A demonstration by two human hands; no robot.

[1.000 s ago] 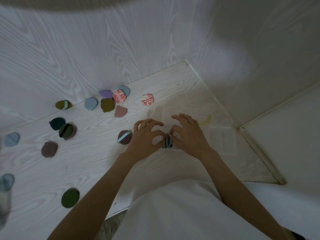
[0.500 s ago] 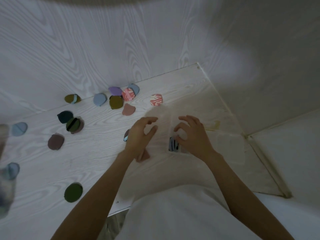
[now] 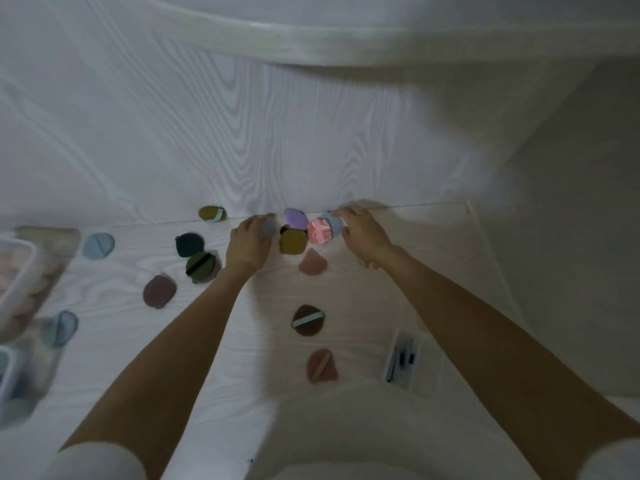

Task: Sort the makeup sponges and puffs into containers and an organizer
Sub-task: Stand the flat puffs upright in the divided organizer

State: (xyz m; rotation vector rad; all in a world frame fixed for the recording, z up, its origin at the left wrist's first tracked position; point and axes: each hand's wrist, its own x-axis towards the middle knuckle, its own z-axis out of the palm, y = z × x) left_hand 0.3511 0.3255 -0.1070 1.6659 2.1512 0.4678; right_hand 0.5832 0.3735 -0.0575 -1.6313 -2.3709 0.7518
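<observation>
Several makeup puffs lie scattered on the white wood-grain table (image 3: 346, 292). My left hand (image 3: 249, 242) reaches to the far edge and pinches a grey-blue puff (image 3: 267, 227). My right hand (image 3: 360, 232) pinches a light blue puff (image 3: 330, 222) that lies against a pink patterned puff (image 3: 318, 231). Between my hands sit a purple puff (image 3: 296, 218) and an olive puff (image 3: 292, 241). A clear organizer (image 3: 420, 362) near my right forearm holds dark puffs standing on edge. The picture is blurred by motion.
At the left edge stand a clear container (image 3: 24, 271) with beige sponges and a bluish container (image 3: 7, 375). Other puffs: brown with blue strap (image 3: 307, 320), dusty pink (image 3: 320, 365), mauve (image 3: 159, 291), green (image 3: 201, 266), dark teal (image 3: 189, 244). A wall rises behind the table.
Both hands left the organizer and reached forward to the cluster of puffs at the table's far edge. The head camera view shifted, so the containers on the left now show.
</observation>
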